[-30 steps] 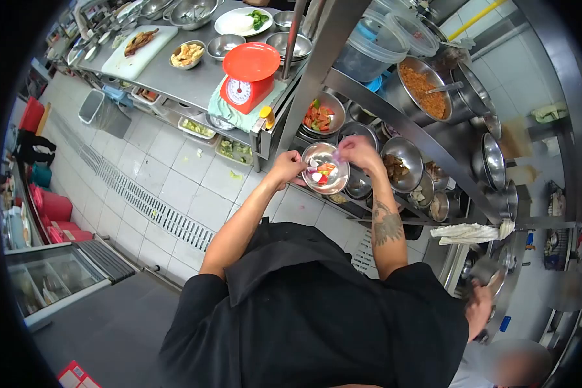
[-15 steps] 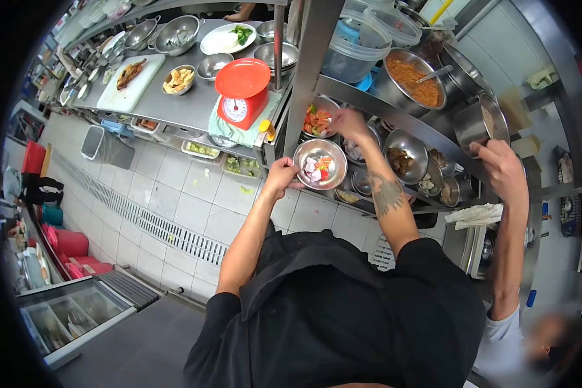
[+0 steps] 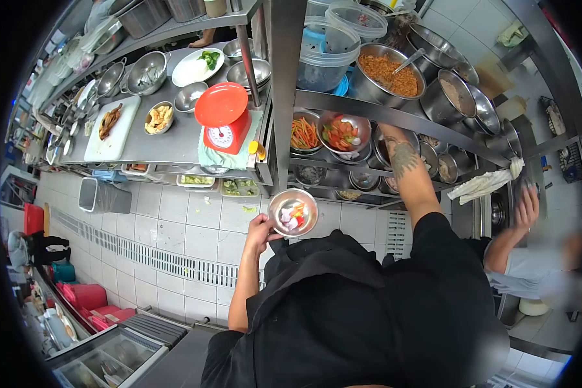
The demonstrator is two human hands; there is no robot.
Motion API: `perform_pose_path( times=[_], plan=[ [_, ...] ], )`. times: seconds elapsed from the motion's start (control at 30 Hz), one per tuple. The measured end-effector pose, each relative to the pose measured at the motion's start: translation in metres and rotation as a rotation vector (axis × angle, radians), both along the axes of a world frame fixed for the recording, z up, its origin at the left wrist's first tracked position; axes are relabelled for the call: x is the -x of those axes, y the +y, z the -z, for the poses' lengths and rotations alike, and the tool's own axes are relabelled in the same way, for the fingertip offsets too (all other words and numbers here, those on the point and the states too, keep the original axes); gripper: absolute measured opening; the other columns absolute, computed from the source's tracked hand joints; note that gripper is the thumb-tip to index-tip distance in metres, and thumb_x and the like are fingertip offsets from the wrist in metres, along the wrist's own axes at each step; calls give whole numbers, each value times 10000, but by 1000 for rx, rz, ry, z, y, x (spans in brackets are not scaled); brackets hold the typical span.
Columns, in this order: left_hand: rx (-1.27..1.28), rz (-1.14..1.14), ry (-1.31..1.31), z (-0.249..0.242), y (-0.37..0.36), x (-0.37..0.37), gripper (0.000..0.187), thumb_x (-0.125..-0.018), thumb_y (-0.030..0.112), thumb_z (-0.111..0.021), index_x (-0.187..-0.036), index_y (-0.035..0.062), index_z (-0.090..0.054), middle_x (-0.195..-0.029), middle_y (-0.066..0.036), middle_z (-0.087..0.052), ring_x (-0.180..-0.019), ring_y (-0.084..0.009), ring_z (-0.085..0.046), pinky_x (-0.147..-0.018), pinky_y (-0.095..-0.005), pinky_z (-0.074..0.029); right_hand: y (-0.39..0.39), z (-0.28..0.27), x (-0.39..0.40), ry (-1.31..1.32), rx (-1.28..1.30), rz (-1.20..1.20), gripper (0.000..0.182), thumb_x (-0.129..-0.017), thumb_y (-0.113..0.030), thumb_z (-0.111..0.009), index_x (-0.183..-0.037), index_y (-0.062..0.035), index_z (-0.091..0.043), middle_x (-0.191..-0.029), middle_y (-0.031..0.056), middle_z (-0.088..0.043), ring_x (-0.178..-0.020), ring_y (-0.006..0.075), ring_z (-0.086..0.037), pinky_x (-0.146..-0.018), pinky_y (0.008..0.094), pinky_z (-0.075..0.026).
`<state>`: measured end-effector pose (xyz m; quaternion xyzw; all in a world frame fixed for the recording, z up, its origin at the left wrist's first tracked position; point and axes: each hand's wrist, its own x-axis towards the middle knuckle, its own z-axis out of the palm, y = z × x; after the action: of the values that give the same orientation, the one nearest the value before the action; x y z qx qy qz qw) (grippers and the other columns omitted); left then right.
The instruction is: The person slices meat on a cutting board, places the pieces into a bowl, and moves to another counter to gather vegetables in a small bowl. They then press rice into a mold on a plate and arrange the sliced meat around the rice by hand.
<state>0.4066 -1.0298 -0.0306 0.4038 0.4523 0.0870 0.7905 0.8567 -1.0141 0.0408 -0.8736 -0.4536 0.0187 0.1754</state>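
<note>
My left hand (image 3: 260, 231) grips the rim of a small metal bowl (image 3: 279, 205) from its left side, close in front of my body. In the bowl lie chopped pieces (image 3: 293, 217), pinkish-white and orange-red. My right forearm (image 3: 405, 163), tattooed, reaches under the shelf beam among metal bowls, and the beam hides the hand and fingers. Left of that arm stands a metal bowl (image 3: 366, 134) of cut red and green vegetables. Beside it is another with orange strips (image 3: 304, 133), likely carrot.
On the upper shelf stand a pot of orange-brown food (image 3: 388, 72), a pot (image 3: 451, 97) and clear tubs (image 3: 326, 55). A red scale (image 3: 226, 123) and a cutting board (image 3: 113, 145) sit on the counter. A co-worker's hand (image 3: 527, 208) is at the right.
My left hand has drawn the bowl back toward my body. My right hand has moved rightward under the shelf, out of sight. The co-worker's hand has let go of the pot and lowered.
</note>
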Motion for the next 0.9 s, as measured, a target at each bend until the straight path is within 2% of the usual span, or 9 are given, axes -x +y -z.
perform_pose_path(
  times=[0.1, 0.17, 0.23, 0.4, 0.5, 0.73, 0.9],
  plan=[
    [43, -74, 11, 7, 3, 18, 144, -862, -15, -595, -790, 59, -494, -776, -36, -540, -668, -154, -618, -606, -416, -667, -12, -1, 8, -5, 4, 39, 417, -794, -348, -743, -1037, -12, -696, -972, 214, -710, -902, 361, -692, -768, 419, -544],
    [-23, -39, 31, 0, 11, 18, 132, -864, -21, -592, -799, 49, -499, -821, -60, -569, -690, -184, -640, -606, -422, -666, -12, 2, 4, -16, 6, 65, 415, -796, -345, -742, -1038, -12, -696, -972, 213, -710, -900, 358, -692, -766, 418, -544],
    [-87, -3, 6, -11, 13, 10, 153, -862, -28, -604, -805, 65, -496, -848, -70, -589, -755, -235, -678, -612, -426, -663, -5, 6, -4, -27, 13, 87, 412, -798, -342, -741, -1039, -11, -695, -971, 211, -710, -897, 355, -691, -765, 417, -544],
    [-96, 68, -31, -39, 13, -25, 181, -868, -3, -633, -799, 87, -492, -851, -56, -577, -851, -215, -664, -650, -450, -660, -6, 7, -24, -29, 17, 134, 406, -803, -336, -738, -1041, -9, -693, -969, 208, -710, -892, 348, -691, -761, 414, -544],
    [-132, 78, -87, -33, 14, -44, 178, -872, 9, -641, -797, 81, -497, -840, -42, -562, -829, -201, -657, -644, -443, -660, -13, 1, -30, -16, -11, 128, 402, -807, -331, -736, -1042, -8, -692, -968, 205, -710, -889, 344, -691, -758, 412, -544],
    [-166, 103, -155, -82, 20, -97, 163, -856, 26, -659, -799, 53, -509, -831, -48, -567, -766, -181, -644, -628, -399, -660, -35, -35, -26, 152, -196, 13, 394, -814, -322, -731, -1045, -6, -689, -966, 200, -711, -882, 335, -691, -753, 408, -545],
    [-224, 80, -161, -93, 17, -127, 194, -847, 29, -663, -762, 45, -490, -800, -52, -562, -748, -183, -651, -592, -370, -657, -53, -47, -26, 257, -310, -23, 388, -819, -315, -728, -1047, -5, -688, -964, 197, -711, -877, 328, -691, -749, 405, -545]
  ],
)
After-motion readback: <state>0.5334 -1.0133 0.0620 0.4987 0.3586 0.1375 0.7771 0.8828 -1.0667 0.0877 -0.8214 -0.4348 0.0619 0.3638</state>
